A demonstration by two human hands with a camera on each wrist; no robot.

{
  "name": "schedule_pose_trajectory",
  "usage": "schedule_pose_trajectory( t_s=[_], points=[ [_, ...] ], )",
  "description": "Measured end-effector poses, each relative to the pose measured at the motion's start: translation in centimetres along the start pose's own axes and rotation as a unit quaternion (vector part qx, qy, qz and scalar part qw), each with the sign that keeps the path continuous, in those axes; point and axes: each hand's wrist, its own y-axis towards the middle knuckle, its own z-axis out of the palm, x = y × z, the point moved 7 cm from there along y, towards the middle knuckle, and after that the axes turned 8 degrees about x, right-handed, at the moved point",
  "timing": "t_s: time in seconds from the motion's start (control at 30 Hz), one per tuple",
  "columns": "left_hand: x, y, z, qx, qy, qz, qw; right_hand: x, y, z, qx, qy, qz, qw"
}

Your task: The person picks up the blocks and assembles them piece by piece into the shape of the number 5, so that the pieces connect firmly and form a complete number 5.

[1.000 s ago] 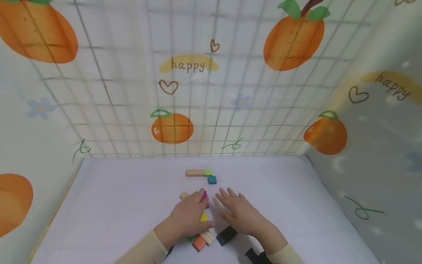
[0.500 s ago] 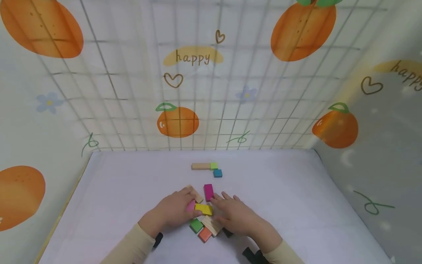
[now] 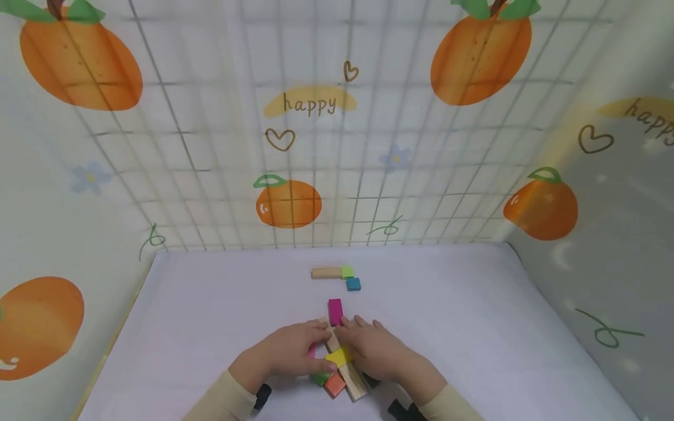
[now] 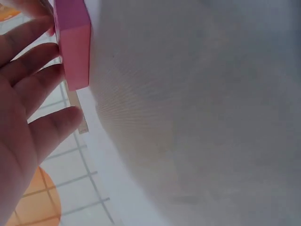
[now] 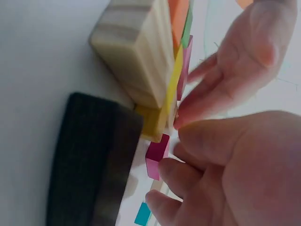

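Note:
Several wooden blocks lie between my hands in the head view. My left hand (image 3: 292, 349) is on their left, its fingers loosely extended by the pink block (image 4: 75, 52) in the left wrist view. My right hand (image 3: 376, 351) is on the other side, fingers extended, by the yellow block (image 3: 337, 356) and the magenta block (image 3: 335, 311). A plain wood block (image 3: 334, 341) lies beyond the yellow one, and another plain block (image 3: 353, 383) lies nearer. Close by are the orange block (image 3: 334, 386), the green block (image 3: 319, 379) and a black block (image 5: 89, 160), mostly hidden in the head view.
Farther back lie a plain wood strip (image 3: 326, 273), a lime-green block (image 3: 347, 272) and a blue block (image 3: 353, 284). A white surface (image 3: 221, 292) spreads beneath everything. Fabric printed with oranges (image 3: 288, 203) rises behind and at both sides.
After moving left, my left hand has come back right with the pink block, closer to my right hand. The yellow and plain wood blocks have shifted and turned. The head view has also shifted slightly.

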Motion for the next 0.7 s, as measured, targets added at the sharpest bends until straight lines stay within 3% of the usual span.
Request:
schedule_pose_trajectory(
  t_s=[0.23,0.43,0.57,0.7],
  points=[
    [0.3,2.0,-0.6,-0.043,0.024,-0.014,0.9987,0.5,0.7,0.2,-0.008,-0.025,-0.001,0.9997],
    [1.3,3.4,0.3,-0.023,0.052,-0.039,0.9976,1.1,1.3,0.5,-0.001,-0.016,-0.015,0.9998],
    [2.1,3.3,-0.3,-0.026,0.066,-0.054,0.9960,1.1,1.1,0.5,0.001,-0.006,-0.007,1.0000],
    [3.4,2.6,-1.1,-0.016,0.049,-0.075,0.9958,1.4,0.8,0.6,0.019,-0.009,-0.014,0.9997]
  ],
)
